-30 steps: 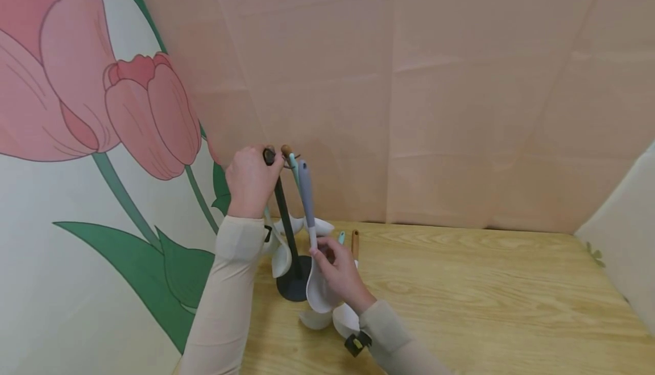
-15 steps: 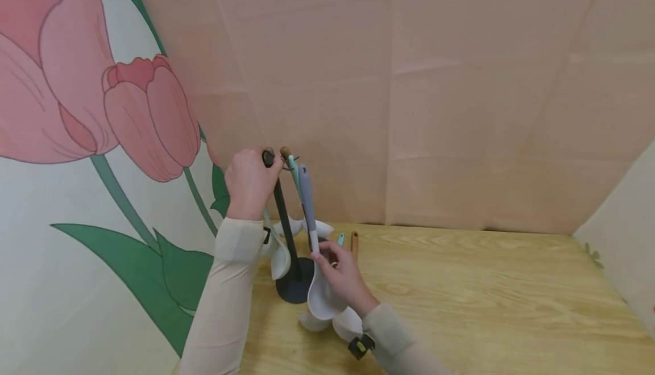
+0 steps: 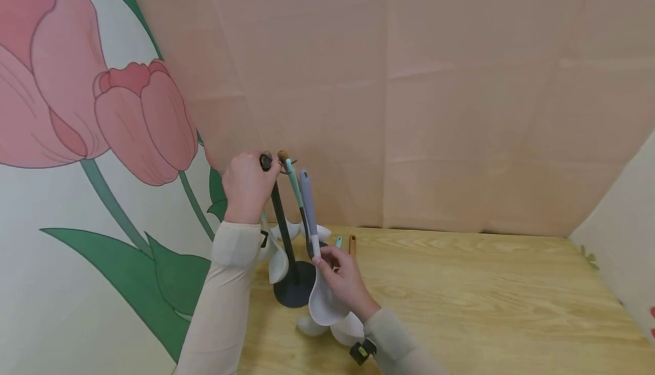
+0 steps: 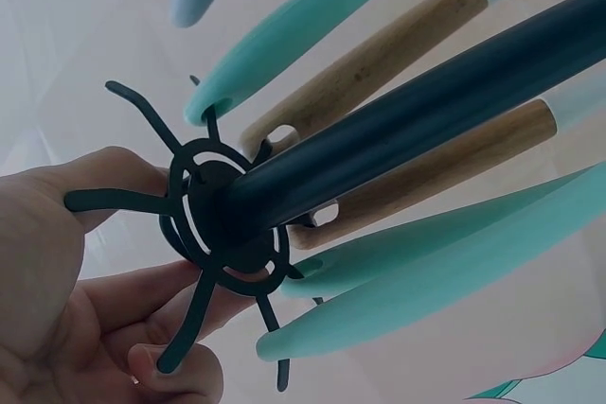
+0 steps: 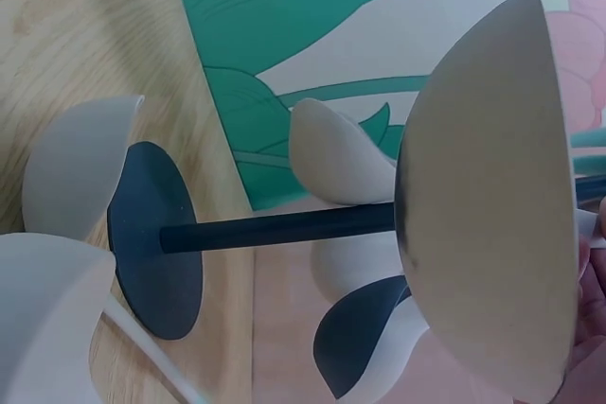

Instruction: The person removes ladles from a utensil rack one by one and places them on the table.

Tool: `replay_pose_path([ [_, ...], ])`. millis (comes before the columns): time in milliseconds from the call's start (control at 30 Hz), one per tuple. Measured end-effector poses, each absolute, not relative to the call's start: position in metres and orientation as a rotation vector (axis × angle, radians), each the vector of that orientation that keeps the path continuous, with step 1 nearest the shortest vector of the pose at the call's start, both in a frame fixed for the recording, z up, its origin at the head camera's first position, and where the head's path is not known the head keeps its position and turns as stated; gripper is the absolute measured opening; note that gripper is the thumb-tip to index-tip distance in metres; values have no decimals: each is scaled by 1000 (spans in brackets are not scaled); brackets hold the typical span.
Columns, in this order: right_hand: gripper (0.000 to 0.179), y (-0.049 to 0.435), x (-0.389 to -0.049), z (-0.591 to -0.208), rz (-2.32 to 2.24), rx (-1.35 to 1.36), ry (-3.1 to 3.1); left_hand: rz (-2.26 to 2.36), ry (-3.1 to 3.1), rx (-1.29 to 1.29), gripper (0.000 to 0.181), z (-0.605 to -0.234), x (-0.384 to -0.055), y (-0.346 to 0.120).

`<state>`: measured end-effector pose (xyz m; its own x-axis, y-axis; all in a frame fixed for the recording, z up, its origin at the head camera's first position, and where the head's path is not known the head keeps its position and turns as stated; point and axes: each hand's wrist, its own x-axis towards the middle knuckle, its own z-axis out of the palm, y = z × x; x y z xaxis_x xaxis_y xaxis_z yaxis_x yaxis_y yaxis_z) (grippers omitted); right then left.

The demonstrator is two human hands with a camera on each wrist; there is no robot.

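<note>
My left hand [image 3: 249, 187] grips the top of a black utensil stand [image 3: 280, 216]; in the left wrist view its fingers are curled at the black hook ring [image 4: 222, 215]. Several utensils hang from the hooks, among them ones with turquoise handles [image 4: 294, 35] and wooden handles [image 4: 379, 63]. With thumb and fingers my right hand [image 3: 350, 284] pinches the white neck of a ladle [image 3: 308, 201] with a blue-purple handle. That handle's tip stands apart from the hooks in the left wrist view. The ladle's pale bowl [image 5: 488, 196] fills much of the right wrist view.
White-bowled utensils [image 3: 348, 329] lie on the wooden table [image 3: 460, 290] near the stand's round black base [image 5: 156, 243]. A turquoise handle [image 3: 339, 242] and a wooden handle [image 3: 352, 244] show behind the right hand. A tulip-patterned wall [image 3: 148, 119] is close on the left.
The ladle has moved slightly down and to the right, away from the stand's pole, with my right hand. My left hand keeps its grip on the stand's top. The head view has shifted slightly.
</note>
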<state>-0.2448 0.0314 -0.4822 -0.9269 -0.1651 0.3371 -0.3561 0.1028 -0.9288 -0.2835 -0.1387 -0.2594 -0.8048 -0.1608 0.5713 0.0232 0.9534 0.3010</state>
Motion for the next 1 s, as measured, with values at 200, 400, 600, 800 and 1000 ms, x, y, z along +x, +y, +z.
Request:
replay_pose_path([
  [200, 15, 36, -242, -486, 1913, 508, -2230, -403, -2481, 98, 34, -259, -283, -139],
  [400, 12, 41, -241, -490, 1879, 486, -2231, -404, -2466, 90, 33, -259, -282, -138],
  [600, 10, 48, -240, -491, 1905, 457, -2218, -403, -2459, 83, 34, -258, -282, -136],
  [800, 7, 53, -239, -496, 1908, 424, -2202, -404, -2470, 88, 36, -258, -282, -139],
  [1000, 7, 60, -239, -502, 1864, 354, -2250, -412, -2469, 90, 35, -259, -284, -142],
])
